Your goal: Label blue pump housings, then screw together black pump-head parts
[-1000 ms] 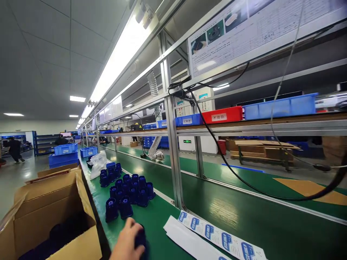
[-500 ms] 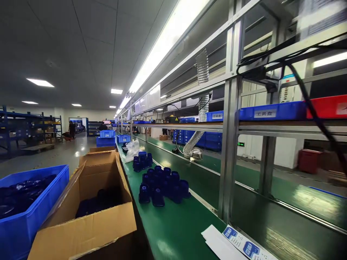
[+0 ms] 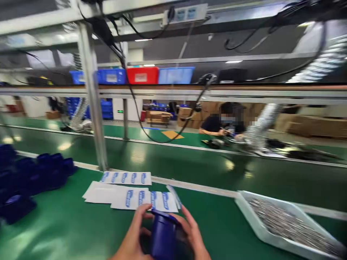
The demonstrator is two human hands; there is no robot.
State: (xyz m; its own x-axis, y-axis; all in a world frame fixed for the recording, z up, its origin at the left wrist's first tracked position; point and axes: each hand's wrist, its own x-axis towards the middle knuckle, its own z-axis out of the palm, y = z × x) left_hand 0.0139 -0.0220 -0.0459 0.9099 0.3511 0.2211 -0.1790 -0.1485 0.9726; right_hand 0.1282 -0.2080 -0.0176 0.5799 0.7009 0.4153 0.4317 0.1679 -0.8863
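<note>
A dark blue plastic housing [image 3: 164,234] with a flanged top edge is between my hands, low in the middle of the view. My left hand [image 3: 135,234] grips it from the left, fingers curled around its side. On the other side my right hand [image 3: 193,233] has its thumb against the housing and its index finger stretched upward. A small label [image 3: 174,195] stands tilted at that fingertip; blur hides whether it is pinched. Just beyond lie printed label sheets [image 3: 130,198] with blue logos, and another label strip [image 3: 126,178] sits behind them.
Several dark blue housings [image 3: 38,173] cluster at the left on the green bench [image 3: 76,220]. A pale tray [image 3: 255,225] of small metal pieces stands at the right. A metal post [image 3: 93,101] and a hanging black cable [image 3: 135,122] rise beyond. Another person [image 3: 217,121] works across the bench.
The view has swung right, from the boxes and the length of the bench to the bench front. My hands and the held housing have come into view, as has the tray.
</note>
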